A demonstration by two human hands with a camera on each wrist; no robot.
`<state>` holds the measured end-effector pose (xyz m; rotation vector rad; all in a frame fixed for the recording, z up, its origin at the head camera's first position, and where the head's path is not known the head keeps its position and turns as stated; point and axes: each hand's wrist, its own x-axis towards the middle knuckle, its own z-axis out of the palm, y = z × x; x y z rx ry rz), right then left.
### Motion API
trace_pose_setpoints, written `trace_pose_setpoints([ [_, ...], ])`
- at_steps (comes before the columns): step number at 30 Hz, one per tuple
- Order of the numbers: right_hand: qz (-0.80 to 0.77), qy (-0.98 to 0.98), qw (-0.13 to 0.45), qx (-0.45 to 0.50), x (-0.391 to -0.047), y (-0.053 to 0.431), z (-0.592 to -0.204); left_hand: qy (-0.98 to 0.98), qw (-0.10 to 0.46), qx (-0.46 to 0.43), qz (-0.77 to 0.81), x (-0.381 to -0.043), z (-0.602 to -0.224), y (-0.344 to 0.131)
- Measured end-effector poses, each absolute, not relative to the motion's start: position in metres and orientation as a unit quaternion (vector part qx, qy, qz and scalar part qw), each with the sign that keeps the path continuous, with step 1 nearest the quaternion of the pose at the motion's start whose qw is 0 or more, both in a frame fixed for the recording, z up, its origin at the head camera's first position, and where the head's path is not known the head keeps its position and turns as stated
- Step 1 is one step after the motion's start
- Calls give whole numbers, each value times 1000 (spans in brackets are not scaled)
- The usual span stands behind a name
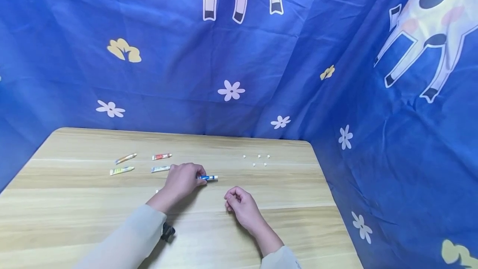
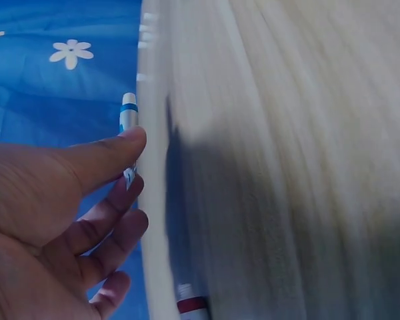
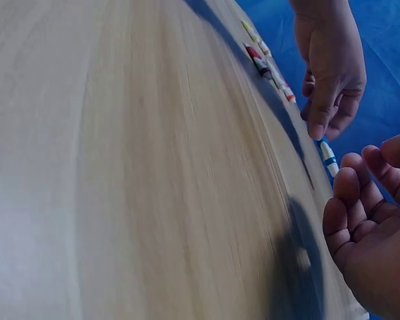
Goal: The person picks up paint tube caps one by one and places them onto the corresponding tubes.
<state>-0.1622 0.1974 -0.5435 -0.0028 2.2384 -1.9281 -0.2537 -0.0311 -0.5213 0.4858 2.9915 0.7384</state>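
Note:
My left hand (image 1: 184, 181) pinches a small blue paint tube (image 1: 210, 178) between thumb and fingers, its white end pointing right. In the left wrist view the tube (image 2: 128, 115) stands up past the thumb tip, with a blue band under its white end. To the right and nearer me, my right hand (image 1: 244, 209) hovers over the table with loosely curled fingers and nothing in them. Its fingertips (image 3: 347, 183) appear close to the tube's white end in the right wrist view. A tube with a dark red band (image 2: 192, 307) lies below the left hand.
On the wooden table (image 1: 291, 227), an orange-brown tube (image 1: 126, 159), a yellow tube (image 1: 122, 171), a red tube (image 1: 162, 157) and a pale blue tube (image 1: 159, 169) lie at the left. Several small white pieces (image 1: 259, 156) sit at the back right. Blue curtains (image 1: 171, 78) hang behind and right.

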Motion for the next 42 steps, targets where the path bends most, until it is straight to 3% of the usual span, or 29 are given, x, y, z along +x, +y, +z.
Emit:
trace_pose_setpoints([
  [21,-517,856,-29,19,-212,260,-553,965,22,123,232,-264,-532,-28],
  [32,-483,874,-40,39,-233,290,-555,964,7,122,235,-262,-538,-33],
  [42,-512,855,-56,58,-253,308,-565,957,13,135,256,-250,-519,-37],
])
